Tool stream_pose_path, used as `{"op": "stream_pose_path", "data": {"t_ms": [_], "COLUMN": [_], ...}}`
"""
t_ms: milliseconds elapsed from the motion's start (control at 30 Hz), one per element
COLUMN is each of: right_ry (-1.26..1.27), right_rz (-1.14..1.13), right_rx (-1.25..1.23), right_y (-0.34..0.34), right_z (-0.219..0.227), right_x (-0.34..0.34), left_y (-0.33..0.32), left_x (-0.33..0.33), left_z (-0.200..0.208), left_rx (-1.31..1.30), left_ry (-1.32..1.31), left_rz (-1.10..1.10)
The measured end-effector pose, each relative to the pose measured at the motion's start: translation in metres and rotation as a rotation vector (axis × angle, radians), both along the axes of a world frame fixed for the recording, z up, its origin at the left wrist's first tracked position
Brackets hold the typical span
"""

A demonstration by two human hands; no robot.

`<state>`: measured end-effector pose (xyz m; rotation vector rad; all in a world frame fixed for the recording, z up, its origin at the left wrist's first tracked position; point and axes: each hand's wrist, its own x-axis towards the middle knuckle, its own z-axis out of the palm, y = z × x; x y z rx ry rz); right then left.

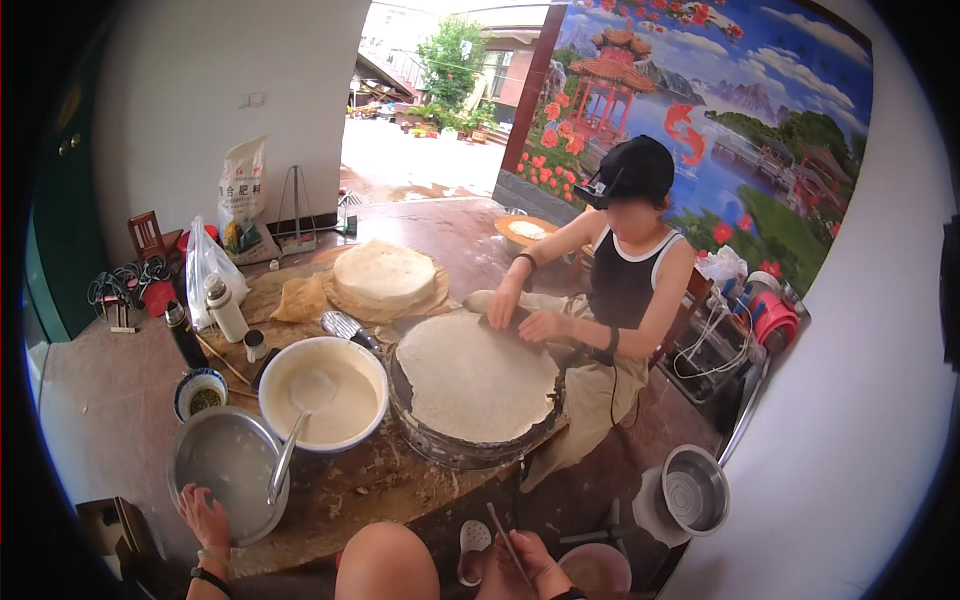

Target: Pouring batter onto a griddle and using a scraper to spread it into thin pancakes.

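Observation:
My left hand (206,518) rests on the near-left rim of a grey metal basin (225,460), its fingers spread over the edge. Low in the middle, my right hand (540,568) is closed on a thin flat scraper (508,542), seen nearly edge-on. A metal ladle (287,465) leans across the rim of a white basin (377,405) of pale batter, its bowl in the batter. To the right, a large thin pancake (475,375) covers a round griddle (450,455). Across it, another person's hands (520,318) hold a dark flat piece at the pancake's far edge.
Behind the griddle lies a stack of pancakes (385,272). On the left are a bowl (201,394), a dark bottle (185,335), a pale thermos (226,308) and a plastic bag (210,270). A metal pot (696,490) and a pinkish basin (597,568) stand at right.

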<state>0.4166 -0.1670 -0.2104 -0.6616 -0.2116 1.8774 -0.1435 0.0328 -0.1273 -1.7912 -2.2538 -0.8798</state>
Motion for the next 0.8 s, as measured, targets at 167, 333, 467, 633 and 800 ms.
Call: {"op": "stream_pose_path", "data": {"t_ms": [167, 333, 467, 633, 800], "right_ry": [-0.205, -0.194, -0.131, -0.119, -0.116], "right_rz": [-0.089, -0.095, -0.067, -0.039, -0.031], "right_rx": [-0.117, -0.112, -0.080, 0.006, -0.069], "right_y": [0.008, 0.000, 0.002, 0.003, 0.004], "right_z": [0.032, 0.017, 0.021, 0.012, 0.019], "right_x": [-0.017, -0.006, -0.011, -0.007, -0.006], "left_y": [-0.005, -0.003, -0.001, 0.000, 0.003], "left_x": [-0.005, 0.002, -0.006, -0.006, -0.007], "left_z": [0.000, 0.003, -0.003, 0.000, -0.007], "left_rx": [-0.029, -0.001, -0.001, -0.011, -0.017], "left_ry": [0.003, 0.012, 0.036, -0.026, 0.003], "left_rz": [0.020, -0.001, 0.003, -0.003, -0.002]}}
